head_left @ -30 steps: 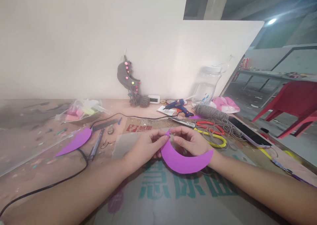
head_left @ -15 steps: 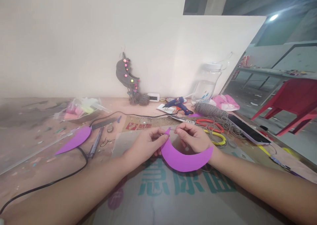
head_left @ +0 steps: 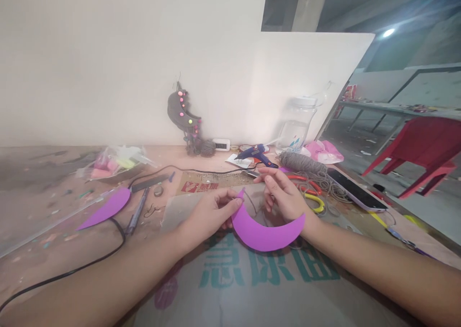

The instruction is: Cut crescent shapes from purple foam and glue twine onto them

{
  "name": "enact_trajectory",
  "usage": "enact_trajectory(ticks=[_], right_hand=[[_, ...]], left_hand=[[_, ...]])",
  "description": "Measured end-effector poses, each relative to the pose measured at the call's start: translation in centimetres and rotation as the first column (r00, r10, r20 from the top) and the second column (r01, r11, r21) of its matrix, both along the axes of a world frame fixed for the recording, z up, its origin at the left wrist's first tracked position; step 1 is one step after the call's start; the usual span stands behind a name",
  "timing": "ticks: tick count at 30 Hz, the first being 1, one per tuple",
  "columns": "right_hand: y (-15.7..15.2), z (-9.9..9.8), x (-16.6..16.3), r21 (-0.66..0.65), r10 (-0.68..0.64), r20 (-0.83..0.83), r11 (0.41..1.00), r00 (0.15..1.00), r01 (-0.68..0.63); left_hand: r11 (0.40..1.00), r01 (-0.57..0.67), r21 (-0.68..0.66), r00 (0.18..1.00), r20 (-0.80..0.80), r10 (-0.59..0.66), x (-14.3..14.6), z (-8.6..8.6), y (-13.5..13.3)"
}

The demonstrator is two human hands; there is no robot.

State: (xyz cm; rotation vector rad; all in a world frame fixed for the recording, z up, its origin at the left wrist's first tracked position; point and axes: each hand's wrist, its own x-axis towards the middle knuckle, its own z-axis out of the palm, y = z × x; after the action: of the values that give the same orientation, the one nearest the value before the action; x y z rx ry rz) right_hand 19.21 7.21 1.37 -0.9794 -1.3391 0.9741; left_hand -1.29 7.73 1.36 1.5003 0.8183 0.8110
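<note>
A purple crescent cutout is pinched near its upper left tip by my left hand. A thin grey strand of yarn hangs beside that tip; its full path is hidden. My right hand is raised inside the crescent's curve, fingers apart and loosely bent, with nothing visible between them. The crescent's right end lies in front of my right wrist. Behind my right hand are scissors with red handles and others with yellow handles.
A blue glue gun, grey yarn roll, water bottle and phone stand or lie behind. Left are a purple piece, a pen and a black cord. A decorated grey crescent hangs on the wall.
My right hand has let go of the yarn by the crescent's tip, and its fingers have lifted and spread. The left hand keeps its pinch. The view has shifted slightly.
</note>
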Motion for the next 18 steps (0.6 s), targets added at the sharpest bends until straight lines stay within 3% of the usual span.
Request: enact_trajectory(ticks=[5, 9, 13, 15, 18], right_hand=[[-0.3, -0.1, 0.3, 0.062, -0.031, 0.161, 0.998, 0.986, 0.021], [-1.1, -0.2, -0.2, 0.219, -0.068, 0.348, 0.976, 0.935, -0.011], [-1.4, 0.0, -0.5, 0.328, -0.099, 0.433, 0.943, 0.896, -0.055], [-1.4, 0.0, -0.5, 0.297, -0.078, 0.441, 0.953, 0.894, -0.064], [-1.3, -0.1, -0.7, 0.135, 0.047, 0.417, 0.984, 0.908, -0.113]], left_hand=[[1.0, 0.005, 0.0, 1.0, -0.009, -0.005, 0.0, -0.1, 0.0], [1.0, -0.013, 0.016, 1.0, -0.019, 0.013, 0.0, 0.0, 0.0], [1.0, -0.011, 0.026, 1.0, -0.028, 0.012, -0.1, 0.1, 0.0], [0.999, -0.001, 0.037, 1.0, -0.03, 0.002, -0.1, 0.1, 0.0], [0.999, 0.009, 0.053, 0.999, -0.037, -0.007, -0.2, 0.0, 0.1]])
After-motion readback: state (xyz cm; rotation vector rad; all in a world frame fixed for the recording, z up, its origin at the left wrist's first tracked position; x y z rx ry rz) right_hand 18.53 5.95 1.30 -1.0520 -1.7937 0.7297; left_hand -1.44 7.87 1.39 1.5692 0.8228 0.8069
